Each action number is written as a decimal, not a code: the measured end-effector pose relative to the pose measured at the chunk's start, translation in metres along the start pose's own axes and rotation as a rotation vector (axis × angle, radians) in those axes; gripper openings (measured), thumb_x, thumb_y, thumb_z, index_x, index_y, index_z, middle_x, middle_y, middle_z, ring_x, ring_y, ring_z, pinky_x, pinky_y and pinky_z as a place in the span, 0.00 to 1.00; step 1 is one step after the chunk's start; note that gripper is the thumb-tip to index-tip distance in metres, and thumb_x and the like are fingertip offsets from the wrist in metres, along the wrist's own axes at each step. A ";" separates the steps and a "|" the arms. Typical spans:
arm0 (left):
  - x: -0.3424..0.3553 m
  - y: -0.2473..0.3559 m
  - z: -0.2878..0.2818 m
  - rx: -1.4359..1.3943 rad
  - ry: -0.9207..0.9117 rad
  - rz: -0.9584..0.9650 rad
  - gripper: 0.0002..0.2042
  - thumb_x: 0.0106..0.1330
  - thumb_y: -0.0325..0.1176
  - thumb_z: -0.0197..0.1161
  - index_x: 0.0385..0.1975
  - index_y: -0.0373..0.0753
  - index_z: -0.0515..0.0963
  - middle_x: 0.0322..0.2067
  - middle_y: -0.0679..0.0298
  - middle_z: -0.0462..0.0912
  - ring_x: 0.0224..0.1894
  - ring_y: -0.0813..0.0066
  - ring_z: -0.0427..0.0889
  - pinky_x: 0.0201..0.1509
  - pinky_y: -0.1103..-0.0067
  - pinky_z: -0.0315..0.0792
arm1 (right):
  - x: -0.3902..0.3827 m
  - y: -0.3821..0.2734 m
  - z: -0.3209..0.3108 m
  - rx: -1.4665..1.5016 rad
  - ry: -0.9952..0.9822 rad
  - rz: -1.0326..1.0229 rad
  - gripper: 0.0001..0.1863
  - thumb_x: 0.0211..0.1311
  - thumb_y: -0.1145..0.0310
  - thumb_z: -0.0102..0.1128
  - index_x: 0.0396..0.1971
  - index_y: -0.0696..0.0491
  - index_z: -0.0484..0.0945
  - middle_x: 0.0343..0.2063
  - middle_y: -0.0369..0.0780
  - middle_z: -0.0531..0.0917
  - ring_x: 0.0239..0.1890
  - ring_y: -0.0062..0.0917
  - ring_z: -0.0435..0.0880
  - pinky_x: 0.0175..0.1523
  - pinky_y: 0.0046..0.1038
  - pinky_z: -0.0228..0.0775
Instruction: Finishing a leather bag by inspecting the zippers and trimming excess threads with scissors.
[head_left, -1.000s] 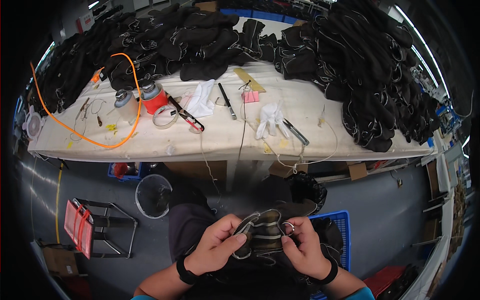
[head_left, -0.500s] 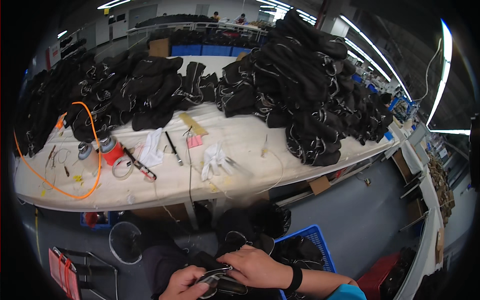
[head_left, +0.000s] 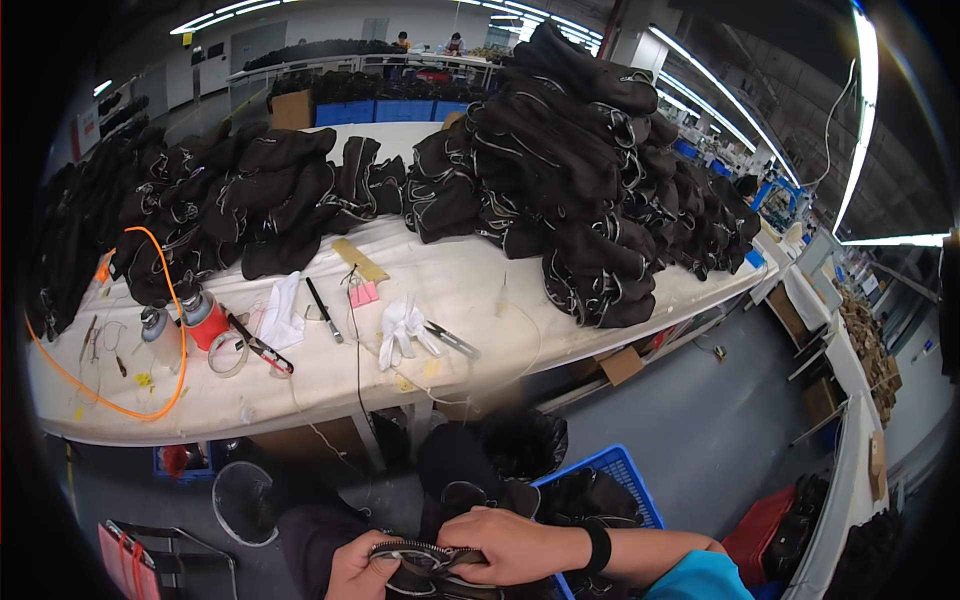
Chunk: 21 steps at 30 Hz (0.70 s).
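Note:
Low in view, my left hand (head_left: 354,568) pinches the edge of a dark zippered fabric piece (head_left: 414,566), its thumb on the zip. My right hand (head_left: 505,545) lies across the piece's right part, knuckles up, with fingertips closed on it and partly hidden. The piece is over my dark-clad lap, beside a blue plastic basket (head_left: 639,484) that holds more black items.
Ahead, a white-covered table (head_left: 480,310) bears heaps of black zippered items (head_left: 560,180), bottles (head_left: 204,318), a cord (head_left: 135,411), white cloths and tools. Below are a grey bucket (head_left: 243,501) and stool (head_left: 130,555); a red crate (head_left: 756,535) is right. Two people (head_left: 450,50) work far back.
The view has tilted up and swung. My right hand has turned from gripping the piece's right edge to reaching across it from the right, knuckles up. The piece's opening now appears flatter.

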<state>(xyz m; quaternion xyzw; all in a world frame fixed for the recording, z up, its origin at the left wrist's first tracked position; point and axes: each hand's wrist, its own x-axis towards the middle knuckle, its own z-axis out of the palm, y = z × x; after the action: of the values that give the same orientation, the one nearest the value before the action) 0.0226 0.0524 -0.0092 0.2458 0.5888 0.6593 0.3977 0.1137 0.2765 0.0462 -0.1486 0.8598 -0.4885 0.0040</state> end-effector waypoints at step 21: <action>0.010 -0.005 0.006 0.205 0.057 0.160 0.19 0.59 0.19 0.62 0.50 0.37 0.68 0.45 0.63 0.71 0.46 0.74 0.73 0.53 0.78 0.68 | -0.004 0.031 0.027 0.602 -0.045 0.014 0.08 0.60 0.71 0.63 0.33 0.61 0.77 0.47 0.47 0.79 0.49 0.36 0.76 0.56 0.33 0.65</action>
<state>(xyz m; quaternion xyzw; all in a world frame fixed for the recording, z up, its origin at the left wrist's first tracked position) 0.0229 0.0645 -0.0141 0.3127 0.6425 0.6321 0.2997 0.1138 0.2698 0.0055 -0.1458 0.6771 -0.7179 0.0702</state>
